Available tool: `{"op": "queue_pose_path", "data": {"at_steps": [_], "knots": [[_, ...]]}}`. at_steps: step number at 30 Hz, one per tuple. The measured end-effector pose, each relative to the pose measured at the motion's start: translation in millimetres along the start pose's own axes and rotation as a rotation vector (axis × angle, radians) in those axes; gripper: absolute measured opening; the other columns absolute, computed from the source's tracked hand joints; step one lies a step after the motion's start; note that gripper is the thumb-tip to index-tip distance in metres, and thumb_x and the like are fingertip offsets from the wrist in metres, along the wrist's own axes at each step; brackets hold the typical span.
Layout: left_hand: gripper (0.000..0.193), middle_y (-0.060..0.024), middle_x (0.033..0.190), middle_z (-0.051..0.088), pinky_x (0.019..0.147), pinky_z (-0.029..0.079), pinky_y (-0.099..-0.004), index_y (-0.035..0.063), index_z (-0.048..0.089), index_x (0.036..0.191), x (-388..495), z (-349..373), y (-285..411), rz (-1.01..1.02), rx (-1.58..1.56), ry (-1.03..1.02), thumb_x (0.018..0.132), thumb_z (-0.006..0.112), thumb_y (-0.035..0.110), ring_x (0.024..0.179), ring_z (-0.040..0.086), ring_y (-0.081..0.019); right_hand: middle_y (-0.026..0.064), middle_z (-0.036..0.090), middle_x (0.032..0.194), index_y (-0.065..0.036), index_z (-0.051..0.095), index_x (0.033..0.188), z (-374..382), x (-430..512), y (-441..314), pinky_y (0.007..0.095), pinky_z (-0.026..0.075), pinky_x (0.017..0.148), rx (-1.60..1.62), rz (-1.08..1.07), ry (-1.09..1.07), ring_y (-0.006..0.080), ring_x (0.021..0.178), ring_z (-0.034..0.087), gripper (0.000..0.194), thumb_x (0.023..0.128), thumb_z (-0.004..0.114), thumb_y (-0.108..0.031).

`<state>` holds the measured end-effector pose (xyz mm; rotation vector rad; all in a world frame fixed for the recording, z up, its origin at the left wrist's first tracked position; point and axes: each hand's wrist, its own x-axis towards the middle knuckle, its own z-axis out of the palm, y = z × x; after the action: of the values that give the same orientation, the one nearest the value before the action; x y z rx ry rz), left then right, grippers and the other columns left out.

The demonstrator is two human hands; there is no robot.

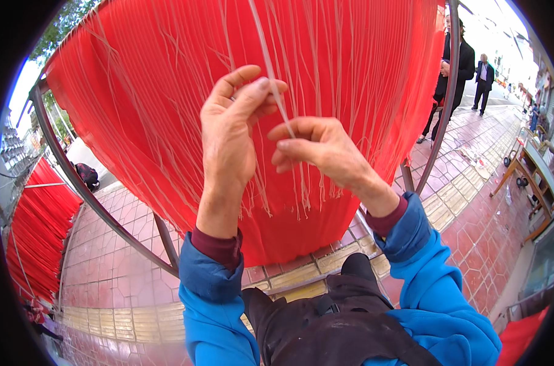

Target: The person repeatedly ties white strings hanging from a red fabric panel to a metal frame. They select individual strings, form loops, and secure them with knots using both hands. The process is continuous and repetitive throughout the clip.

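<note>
A tall sheet of red cloth (286, 238) hangs before me, with many long pale threads (350, 87) running down over it and ending loose near its lower part. One thicker white strand (262, 39) comes down from the top between my hands. My right hand (320, 144) pinches its lower end between thumb and forefinger. Higher up and to the left is my left hand (235, 119), its forefinger raised and its thumb tip beside the strand. The strand crosses its other fingers; whether they grip it is unclear.
A curved-looking metal frame (66, 164) borders the cloth. More red material (38, 228) hangs at far left, near a dark backpack (87, 176). Two people in dark clothes (484, 82) stand at right. A wooden table (533, 171) stands on the tiled pavement (478, 238).
</note>
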<state>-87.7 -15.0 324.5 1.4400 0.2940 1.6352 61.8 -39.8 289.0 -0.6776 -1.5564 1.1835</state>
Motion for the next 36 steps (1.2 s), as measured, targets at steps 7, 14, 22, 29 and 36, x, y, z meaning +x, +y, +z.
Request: {"op": "queue_pose_path", "data": {"at_steps": [7,14,22,29,36], "knots": [[0.026,-0.0120,0.093,0.067,0.073,0.053,-0.0261,-0.0029,0.059,0.110,-62,4,-18,-0.298,-0.060,-0.024,0.087,0.064,0.008,0.083,0.064,-0.0151,0.0145,0.068,0.086,0.005,0.059,0.115,12,-43,23,0.0312,0.055,0.077,0.148,0.060,0.026,0.0178,0.082,0.067,0.027,0.091,0.054,-0.006],[0.018,-0.0088,0.093,0.067,0.070,0.053,-0.0247,-0.0010,0.063,0.105,-97,-10,-16,-0.163,-0.191,0.038,0.087,0.062,0.003,0.085,0.064,-0.0137,0.0119,0.068,0.087,0.006,0.060,0.112,24,-72,40,0.0301,0.052,0.079,0.170,0.084,0.029,0.0158,0.083,0.065,0.024,0.091,0.053,-0.003],[0.016,-0.0107,0.087,0.067,0.066,0.052,-0.0237,-0.0016,0.063,0.100,-132,-25,-40,-0.410,-0.198,0.152,0.085,0.065,0.003,0.079,0.065,-0.0146,0.0119,0.068,0.092,0.008,0.062,0.111,50,-95,68,0.0262,0.052,0.079,0.116,0.061,0.132,0.0155,0.086,0.065,0.024,0.092,0.054,-0.003],[0.023,-0.0112,0.091,0.067,0.067,0.051,-0.0236,-0.0025,0.066,0.100,-148,-25,-54,-0.329,-0.160,0.226,0.095,0.054,0.016,0.080,0.063,-0.0146,0.0120,0.069,0.090,0.007,0.064,0.104,52,-86,79,0.0261,0.052,0.077,0.079,0.041,0.169,0.0151,0.084,0.065,0.019,0.091,0.055,-0.003],[0.022,-0.0113,0.094,0.066,0.066,0.050,-0.0220,-0.0017,0.064,0.098,-161,-18,-64,-0.283,-0.201,0.267,0.097,0.051,0.016,0.079,0.061,-0.0123,0.0107,0.069,0.086,0.008,0.065,0.105,45,-94,90,0.0255,0.052,0.075,0.080,0.007,0.217,0.0132,0.082,0.064,0.020,0.092,0.053,-0.004]]}}
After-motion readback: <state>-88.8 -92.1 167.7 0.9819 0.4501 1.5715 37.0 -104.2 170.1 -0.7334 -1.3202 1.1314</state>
